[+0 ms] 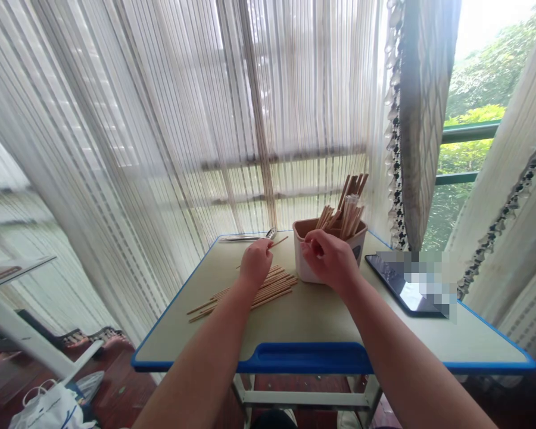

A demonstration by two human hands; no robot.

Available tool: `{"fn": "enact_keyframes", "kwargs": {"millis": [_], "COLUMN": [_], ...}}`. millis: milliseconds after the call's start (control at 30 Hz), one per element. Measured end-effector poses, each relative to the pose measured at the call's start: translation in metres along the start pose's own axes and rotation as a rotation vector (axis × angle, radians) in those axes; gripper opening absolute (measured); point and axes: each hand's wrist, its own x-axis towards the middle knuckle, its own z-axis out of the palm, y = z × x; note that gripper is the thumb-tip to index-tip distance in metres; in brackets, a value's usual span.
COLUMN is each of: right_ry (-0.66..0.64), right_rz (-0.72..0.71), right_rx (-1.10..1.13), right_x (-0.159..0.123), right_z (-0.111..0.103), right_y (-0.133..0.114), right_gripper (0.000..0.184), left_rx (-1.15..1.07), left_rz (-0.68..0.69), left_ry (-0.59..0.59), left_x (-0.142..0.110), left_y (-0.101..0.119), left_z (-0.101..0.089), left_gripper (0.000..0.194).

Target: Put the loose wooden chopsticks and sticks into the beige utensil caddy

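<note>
My left hand [255, 262] is closed around a thin wooden chopstick [280, 241], whose end juts out to the right above the table. Beneath and beside that wrist, several loose chopsticks [272, 287] lie roughly parallel in a slanted pile. My right hand [330, 255] is held in front of the white container [307, 271] with its fingers curled; whether anything sits in them is hidden. Upright in the container, which has a brown rim, stand more chopsticks [355, 217], some bunched in clear plastic, partly covered by my right hand.
A blue-edged desk [214, 339] bears everything. To the right of the container lies a dark tablet [395, 286]. Metal utensils [245, 238] rest along the back edge. Sheer curtains [183, 119] hang behind, and a white bag [49, 408] is on the floor at left.
</note>
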Motion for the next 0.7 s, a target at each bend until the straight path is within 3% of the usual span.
{"fn": "enact_keyframes", "kwargs": {"millis": [133, 300, 433, 600, 700], "right_ry": [-0.063, -0.062, -0.059, -0.09, -0.003], "right_rz": [0.066, 0.189, 0.199, 0.167, 0.154], "right_rx": [0.01, 0.113, 0.178, 0.24, 0.245], "right_x": [0.001, 0.003, 0.004, 0.003, 0.001], "right_z": [0.003, 0.003, 0.005, 0.009, 0.007], "right_y": [-0.001, -0.001, 0.001, 0.0, -0.002], "right_gripper": [0.018, 0.021, 0.03, 0.024, 0.021], "left_rx": [-0.112, -0.184, -0.158, -0.112, -0.073], "left_rz": [0.166, 0.261, 0.342, 0.402, 0.392], "left_ry": [0.174, 0.346, 0.367, 0.356, 0.334], "left_x": [0.0, -0.002, -0.004, -0.007, -0.006], "left_y": [0.002, 0.008, 0.012, 0.015, 0.015], "left_z": [-0.002, -0.008, -0.01, -0.011, -0.013], "left_gripper": [0.029, 0.019, 0.015, 0.017, 0.019]}}
